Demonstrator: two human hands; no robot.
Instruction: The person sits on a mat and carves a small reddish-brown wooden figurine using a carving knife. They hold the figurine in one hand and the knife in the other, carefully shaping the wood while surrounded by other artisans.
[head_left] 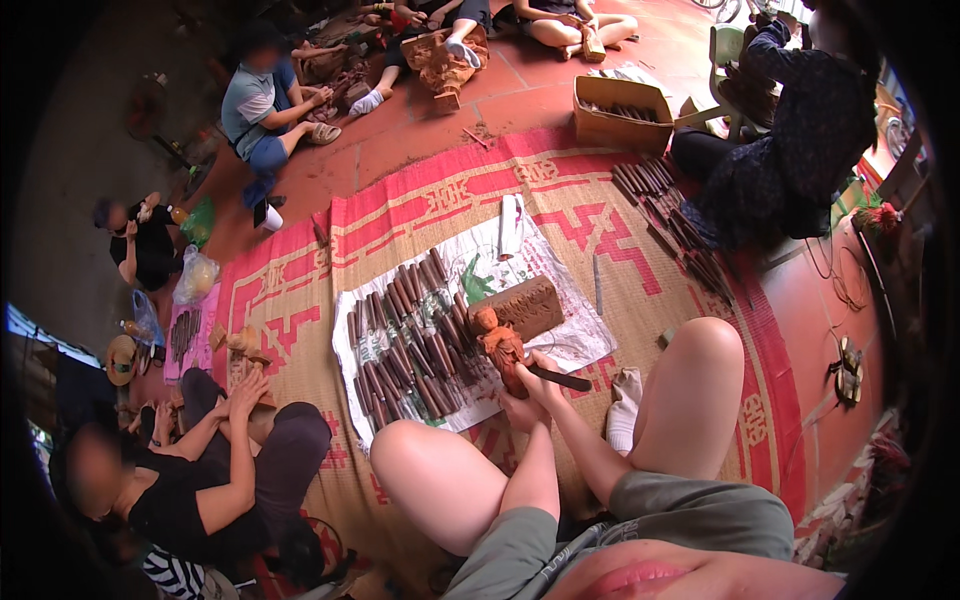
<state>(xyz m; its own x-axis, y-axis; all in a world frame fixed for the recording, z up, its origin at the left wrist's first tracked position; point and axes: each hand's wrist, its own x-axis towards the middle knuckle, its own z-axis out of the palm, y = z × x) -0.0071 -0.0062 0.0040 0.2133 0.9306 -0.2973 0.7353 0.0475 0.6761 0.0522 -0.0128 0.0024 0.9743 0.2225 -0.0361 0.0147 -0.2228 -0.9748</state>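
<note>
A reddish-brown carved wooden figurine (500, 343) stands tilted between my knees, over the edge of a white cloth (570, 350). My left hand (524, 411) is closed around its lower end. My right hand (541, 375) grips a carving chisel by its dark handle (562, 378), which points out to the right; the chisel's working end is hidden against the figurine. Just beyond the figurine lies a brown wooden block (522, 306) with a carved surface. Rows of carving chisels (412, 350) with brown handles cover the cloth's left half.
A red-and-tan woven mat (650, 300) spreads under everything. More tools (672, 225) lie at its right edge, near a wooden box (622, 112) of tools. A person (190, 480) sits close on my left, another (790, 130) at far right; several others work at the back.
</note>
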